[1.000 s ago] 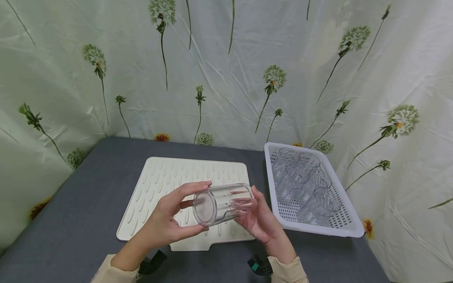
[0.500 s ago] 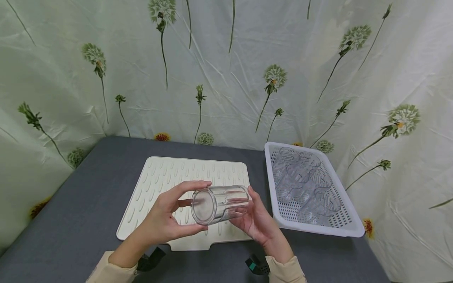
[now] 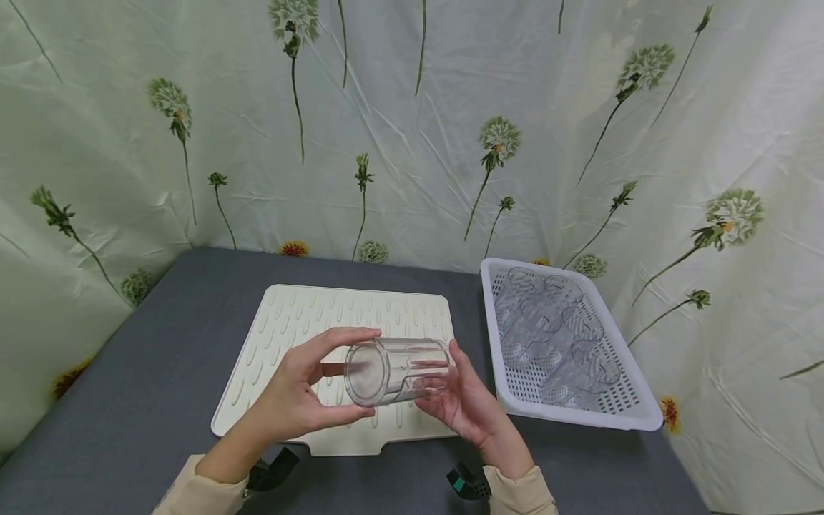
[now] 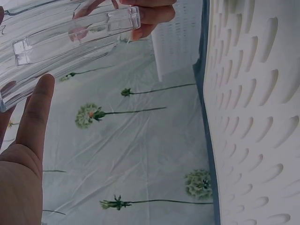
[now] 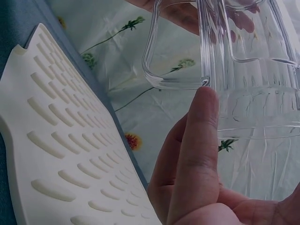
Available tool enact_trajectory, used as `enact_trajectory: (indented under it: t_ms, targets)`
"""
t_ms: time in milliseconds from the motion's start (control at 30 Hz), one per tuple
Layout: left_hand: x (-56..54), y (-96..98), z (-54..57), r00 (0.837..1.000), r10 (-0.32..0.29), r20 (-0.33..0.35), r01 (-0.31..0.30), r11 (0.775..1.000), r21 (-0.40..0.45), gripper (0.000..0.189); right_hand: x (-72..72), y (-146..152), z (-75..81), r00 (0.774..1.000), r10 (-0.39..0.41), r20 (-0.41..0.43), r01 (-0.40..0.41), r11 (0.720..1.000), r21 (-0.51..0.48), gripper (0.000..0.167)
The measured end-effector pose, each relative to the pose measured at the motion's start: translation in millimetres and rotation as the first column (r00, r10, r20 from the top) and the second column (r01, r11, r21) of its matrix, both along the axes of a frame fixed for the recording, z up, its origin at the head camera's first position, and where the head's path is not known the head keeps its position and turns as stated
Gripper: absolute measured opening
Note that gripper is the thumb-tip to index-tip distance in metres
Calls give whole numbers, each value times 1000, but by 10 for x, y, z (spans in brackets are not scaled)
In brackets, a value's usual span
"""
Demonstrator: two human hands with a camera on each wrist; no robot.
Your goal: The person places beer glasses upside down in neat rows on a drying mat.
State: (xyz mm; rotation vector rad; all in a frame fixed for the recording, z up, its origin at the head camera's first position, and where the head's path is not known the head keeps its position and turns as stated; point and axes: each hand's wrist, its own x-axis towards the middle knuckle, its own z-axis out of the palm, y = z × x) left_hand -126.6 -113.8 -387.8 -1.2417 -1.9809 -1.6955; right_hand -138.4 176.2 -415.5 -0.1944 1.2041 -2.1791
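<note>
Mug (image 3: 398, 370), clear, handled — sideways above mat (image 3: 360, 311); left hand (image 3: 299, 397) and right hand (image 3: 473, 408) clamped on opposite ends. Basket (image 3: 582, 420), white — on surface (image 3: 148, 379), right of mat, clear vessels (image 3: 547, 322) inside.

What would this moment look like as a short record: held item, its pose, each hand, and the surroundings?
Held item: clear mug with a handle
Pose: on its side, raised off the white mat
Left hand: grips one end
Right hand: holds the opposite end
Basket: white, perforated, right of the mat
Basket contents: several clear vessels
Table: dark grey
Backdrop: pale fabric with printed flowers
</note>
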Motion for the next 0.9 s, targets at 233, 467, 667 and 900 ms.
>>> enact_trajectory:
  t_ms: [233, 467, 667, 900]
  targets:
    - [-5, -25, 6, 999, 20, 48, -21, 1000, 3, 90, 8, 9, 2, 1000, -15, -8, 15, 999, 51, 73]
    - [-12, -62, 34, 984, 83, 159, -82, 997, -10, 89, 7, -2, 17, 999, -21, -38, 26, 986, 163, 95]
    - [-63, -102, 37, 966, 120, 229, -130, 991, 28, 87, 4, -3, 27, 996, -17, -88, 36, 977, 210, 88]
    - [-111, -183, 43, 949, 185, 253, -200, 979, 34, 84, 7, 25, 41, 989, -32, -147, 65, 972, 227, 80]
